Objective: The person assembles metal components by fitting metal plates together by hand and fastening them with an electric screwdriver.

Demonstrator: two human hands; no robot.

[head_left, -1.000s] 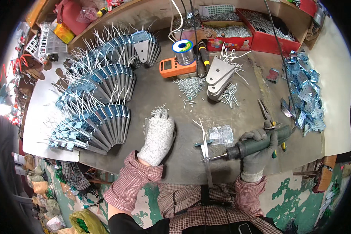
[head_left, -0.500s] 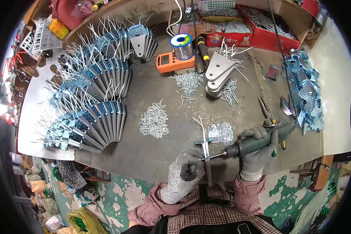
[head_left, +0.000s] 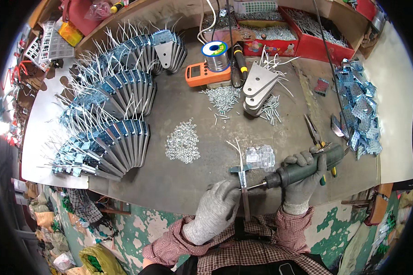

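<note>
Bracket (head_left: 246, 201), slim, grey, white-wired, at near edge of table (head_left: 170, 192); drill (head_left: 287, 174) gripped in right hand (head_left: 304, 183); curled left hand (head_left: 217, 206), hold unclear; open room leftward.

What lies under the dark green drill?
Pliers: their metal tips show beyond the drill, their handle ends on its near side. The drill and right hand cover their middle, so whether drill and pliers touch cannot be seen.

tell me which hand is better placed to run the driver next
Right, most likely: the right hand holds the dark green power driver, its bit pointing at the metal bracket. The left hand is on the bracket's other side.
</note>
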